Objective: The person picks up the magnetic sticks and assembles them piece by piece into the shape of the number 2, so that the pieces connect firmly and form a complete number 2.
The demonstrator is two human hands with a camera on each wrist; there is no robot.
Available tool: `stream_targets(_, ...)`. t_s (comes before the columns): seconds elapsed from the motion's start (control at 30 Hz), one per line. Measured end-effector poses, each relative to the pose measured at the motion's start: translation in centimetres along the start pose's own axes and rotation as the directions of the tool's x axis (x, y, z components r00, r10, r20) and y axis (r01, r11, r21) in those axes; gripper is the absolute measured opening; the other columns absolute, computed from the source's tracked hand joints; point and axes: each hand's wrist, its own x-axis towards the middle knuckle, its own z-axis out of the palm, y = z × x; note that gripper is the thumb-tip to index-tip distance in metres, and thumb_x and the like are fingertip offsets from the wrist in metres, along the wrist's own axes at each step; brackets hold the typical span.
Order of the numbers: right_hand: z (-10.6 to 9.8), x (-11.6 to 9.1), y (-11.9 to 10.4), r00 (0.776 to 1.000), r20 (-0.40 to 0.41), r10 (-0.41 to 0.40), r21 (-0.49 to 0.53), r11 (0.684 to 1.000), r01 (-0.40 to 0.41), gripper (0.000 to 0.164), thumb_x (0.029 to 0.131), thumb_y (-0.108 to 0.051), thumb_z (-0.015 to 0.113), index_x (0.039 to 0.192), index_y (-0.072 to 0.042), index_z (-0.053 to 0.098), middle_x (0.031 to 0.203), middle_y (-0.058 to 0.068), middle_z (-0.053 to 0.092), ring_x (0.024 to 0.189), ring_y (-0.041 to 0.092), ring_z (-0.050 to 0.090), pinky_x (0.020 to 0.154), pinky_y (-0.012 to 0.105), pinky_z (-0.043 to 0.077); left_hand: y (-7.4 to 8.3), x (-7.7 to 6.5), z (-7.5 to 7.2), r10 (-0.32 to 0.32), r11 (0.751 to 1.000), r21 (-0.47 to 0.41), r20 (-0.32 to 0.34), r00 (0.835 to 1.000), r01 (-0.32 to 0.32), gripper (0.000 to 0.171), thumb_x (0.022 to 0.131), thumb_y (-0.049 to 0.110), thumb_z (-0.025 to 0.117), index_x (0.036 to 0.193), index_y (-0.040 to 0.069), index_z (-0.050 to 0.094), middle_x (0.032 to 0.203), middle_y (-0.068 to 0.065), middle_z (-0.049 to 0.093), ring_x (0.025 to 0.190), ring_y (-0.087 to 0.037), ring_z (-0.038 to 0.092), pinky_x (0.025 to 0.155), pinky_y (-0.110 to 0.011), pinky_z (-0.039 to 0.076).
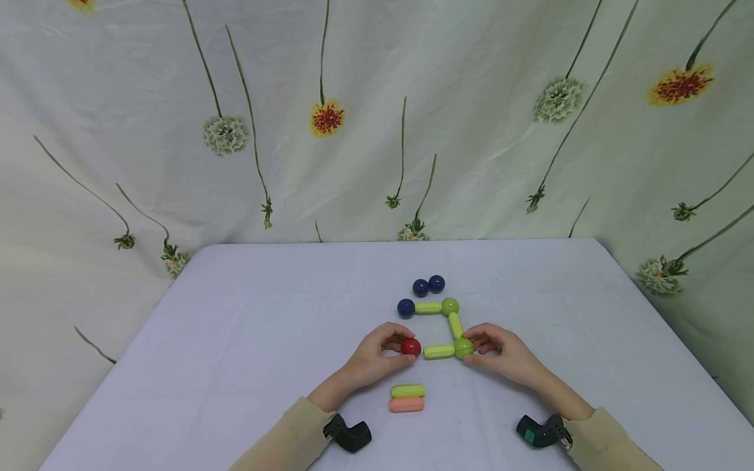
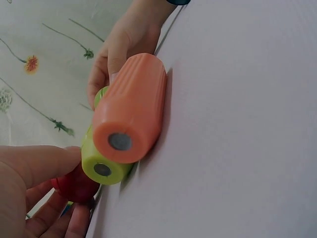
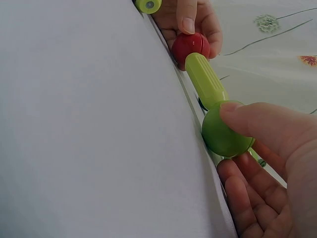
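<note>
My left hand (image 1: 376, 353) pinches a red ball (image 1: 411, 347) between thumb and fingers, a small gap left of a yellow-green rod (image 1: 438, 352). That rod's right end meets a green ball (image 1: 463, 348), which my right hand (image 1: 505, 353) grips from the right with thumb and fingers. From this ball a second yellow-green rod (image 1: 455, 325) runs up to another green ball (image 1: 450, 306). A third yellow-green rod (image 1: 428, 307) leads left from there to a dark blue ball (image 1: 406, 308). In the right wrist view my thumb lies on the green ball (image 3: 228, 130).
Two loose dark blue balls (image 1: 428, 286) sit beyond the joined pieces. Nearer me lie a yellow-green rod (image 1: 408, 390) and an orange rod (image 1: 406, 405), side by side; the left wrist view shows grey metal discs in their ends. A flower-patterned cloth (image 1: 365, 163) hangs behind the white table (image 1: 265, 314).
</note>
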Motion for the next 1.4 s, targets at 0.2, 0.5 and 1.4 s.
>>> stream_targets(0.2, 0.0, 0.0, -0.1, 1.0, 0.003, 0.008, -0.003, 1.0, -0.008, 0.037, 0.079, -0.022, 0.077, 0.11, -0.009, 0.063, 0.097, 0.0, 0.061, 0.086, 0.015, 0.057, 0.075, 0.025, 0.049, -0.2, 0.0, 0.1, -0.007, 1.0, 0.019, 0.002, 1.0, 0.007, 0.032, 0.083, 0.011, 0.072, 0.112, 0.009, 0.059, 0.107, -0.003, 0.059, 0.091, -0.017, 0.061, 0.082, -0.028, 0.049)
stream_targets(0.5, 0.1, -0.1, 0.1, 1.0, -0.003, 0.004, -0.003, 1.0, -0.004, 0.036, 0.078, -0.022, 0.077, 0.11, -0.009, 0.063, 0.096, -0.001, 0.061, 0.085, 0.014, 0.057, 0.075, 0.025, 0.049, 2.3, -0.5, -0.1, -0.014, 1.0, 0.022, 0.012, 1.0, 0.014, 0.032, 0.083, 0.003, 0.069, 0.113, 0.001, 0.058, 0.108, -0.011, 0.058, 0.093, -0.027, 0.06, 0.083, -0.038, 0.05)
stream_targets(1.4, 0.0, -0.1, -0.1, 1.0, -0.008, -0.01, 0.004, 1.0, 0.01, 0.036, 0.079, -0.02, 0.077, 0.11, -0.008, 0.063, 0.096, 0.0, 0.061, 0.085, 0.013, 0.057, 0.074, 0.025, 0.049, -0.2, 0.0, 0.0, -0.013, 0.999, 0.052, 0.019, 1.0, 0.012, 0.033, 0.082, 0.018, 0.073, 0.112, 0.014, 0.06, 0.107, 0.004, 0.058, 0.094, -0.011, 0.059, 0.083, -0.026, 0.049)
